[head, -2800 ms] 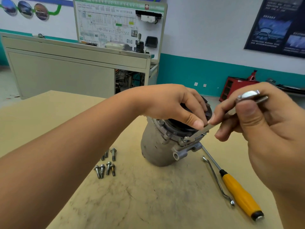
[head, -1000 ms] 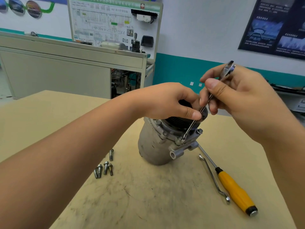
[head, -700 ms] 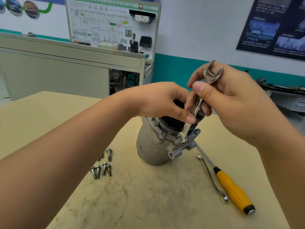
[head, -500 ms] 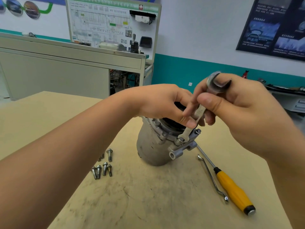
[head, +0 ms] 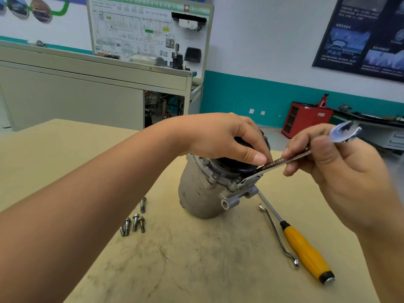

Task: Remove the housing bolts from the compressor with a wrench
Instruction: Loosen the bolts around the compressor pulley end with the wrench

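Here, our left grip (head: 220, 138) clasps the compressor (head: 196, 197) top on the desk (head: 196, 263); our right grip (head: 341, 169) holds the wrench (head: 273, 164), seated on a bolt (head: 235, 183).

The flat silver steel wrench (head: 275, 163) carries the brand JETECH stamped along its shank, followed by a short mark that is too blurred to read. On the white upright training board with a printed wiring diagram (head: 135, 31), the letters HV stand at the head of the title line under the green top strip, and the characters after them are too small to tell. The dark blue wall poster (head: 358, 38) bears lines of white text, none legible.
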`<state>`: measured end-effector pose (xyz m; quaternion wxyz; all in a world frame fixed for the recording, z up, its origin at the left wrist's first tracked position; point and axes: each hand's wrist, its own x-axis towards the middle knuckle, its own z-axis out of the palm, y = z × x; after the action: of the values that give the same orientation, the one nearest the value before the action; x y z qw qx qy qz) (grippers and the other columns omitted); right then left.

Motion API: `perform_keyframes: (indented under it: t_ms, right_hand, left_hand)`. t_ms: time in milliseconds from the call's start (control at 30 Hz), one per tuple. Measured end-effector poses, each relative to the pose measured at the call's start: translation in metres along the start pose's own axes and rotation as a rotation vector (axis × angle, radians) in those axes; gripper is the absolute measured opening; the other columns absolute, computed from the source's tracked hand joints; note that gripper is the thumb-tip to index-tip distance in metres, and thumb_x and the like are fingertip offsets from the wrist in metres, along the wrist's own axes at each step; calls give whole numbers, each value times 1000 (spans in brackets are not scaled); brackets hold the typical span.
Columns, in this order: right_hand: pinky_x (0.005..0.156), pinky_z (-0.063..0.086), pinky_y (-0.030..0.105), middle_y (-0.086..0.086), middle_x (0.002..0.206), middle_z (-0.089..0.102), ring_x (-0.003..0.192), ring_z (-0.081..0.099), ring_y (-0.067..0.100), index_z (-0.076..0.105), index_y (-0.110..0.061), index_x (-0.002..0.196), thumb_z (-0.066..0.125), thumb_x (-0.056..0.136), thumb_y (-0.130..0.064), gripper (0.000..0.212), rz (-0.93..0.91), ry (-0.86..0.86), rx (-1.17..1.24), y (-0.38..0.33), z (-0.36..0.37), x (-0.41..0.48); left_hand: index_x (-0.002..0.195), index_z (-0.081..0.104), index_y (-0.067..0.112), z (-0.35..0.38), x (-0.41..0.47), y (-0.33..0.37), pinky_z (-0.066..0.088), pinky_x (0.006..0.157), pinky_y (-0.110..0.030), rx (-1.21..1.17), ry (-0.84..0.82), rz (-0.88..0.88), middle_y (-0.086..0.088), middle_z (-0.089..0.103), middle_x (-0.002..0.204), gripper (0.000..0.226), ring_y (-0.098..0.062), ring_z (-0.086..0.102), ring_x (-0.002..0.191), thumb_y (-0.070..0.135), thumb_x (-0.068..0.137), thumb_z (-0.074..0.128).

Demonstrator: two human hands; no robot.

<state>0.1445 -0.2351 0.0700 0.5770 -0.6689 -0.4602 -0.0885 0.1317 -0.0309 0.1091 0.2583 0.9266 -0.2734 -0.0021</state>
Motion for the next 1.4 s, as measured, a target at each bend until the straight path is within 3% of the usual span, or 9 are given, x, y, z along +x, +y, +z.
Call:
perform_keyframes:
  t_ms: [233, 500, 733, 833, 900, 1000, 1167, 1233, 1400]
  right_hand:
    - [60, 51, 19, -1, 77, 69, 59, 56, 10, 60, -22, 100, 38, 88, -35, 28, 62, 39, -33, -2, 0, 19]
    - [44, 44, 18, 6, 70, 70, 39, 49, 11, 44, -13, 88, 44, 83, -33, 21, 143, 29, 92, -4, 3, 43]
    - [46, 43, 20, 2, 60, 64, 42, 45, 9, 50, -10, 82, 43, 85, -34, 26, 204, 19, 223, -3, 13, 52]
    - [50, 38, 22, -3, 56, 54, 47, 40, 10, 48, -12, 79, 43, 80, -45, 33, 228, -27, 176, -9, 21, 51]
    - [51, 38, 23, -6, 55, 48, 49, 39, 9, 45, -14, 76, 43, 78, -50, 36, 192, -39, -6, -15, 29, 52]
    - [48, 39, 18, -5, 54, 47, 46, 39, 6, 46, -11, 77, 40, 82, -47, 36, 132, -44, -153, -22, 38, 53]
    - [54, 43, 28, -5, 50, 49, 46, 44, 4, 56, -12, 74, 36, 82, -52, 45, 81, -92, -270, -27, 38, 41]
    - [59, 44, 31, -2, 52, 52, 47, 47, 5, 61, -20, 74, 36, 86, -55, 44, 55, -107, -290, -26, 34, 32]
    - [56, 48, 18, -6, 71, 63, 55, 58, 8, 68, -22, 78, 47, 87, -49, 35, 2, -136, -167, -23, 25, 11]
  left_hand:
    - [103, 59, 43, 0, 0, -3, 40, 100, -27, 36, 44, 2, 17, 55, 116, 13, -2, 47, 113, 36, 93, 55]
    - [109, 61, 30, 1, 1, -2, 39, 102, -40, 80, 65, -15, 7, 55, 118, 15, -14, 49, 115, 31, 95, 55]
    - [117, 63, 14, 2, 3, -3, 40, 100, -43, 97, 80, -22, -4, 58, 117, 26, -21, 51, 115, 27, 97, 52]
    - [108, 66, 17, 1, 3, -4, 42, 99, -39, 70, 97, -41, -1, 62, 111, 20, -17, 55, 110, 28, 94, 56]
    - [93, 68, 34, 0, 0, -4, 45, 92, -22, 14, 110, -58, 10, 65, 102, 8, -6, 59, 100, 29, 90, 62]
    - [63, 61, 51, -3, -3, -6, 38, 68, 0, -50, 108, -48, 32, 63, 77, 35, 14, 56, 78, 26, 86, 68]
    - [80, 70, 30, -4, -2, -7, 44, 79, -13, -26, 54, -57, 20, 65, 81, 3, 6, 57, 79, 30, 80, 72]
    - [95, 69, 15, -5, -2, -6, 41, 79, -8, -14, 34, -50, 30, 61, 81, 29, 11, 55, 82, 34, 74, 74]
    - [77, 66, 43, -6, -4, 0, 33, 92, -12, -37, -48, 15, 40, 49, 97, 19, 16, 44, 100, 47, 59, 68]
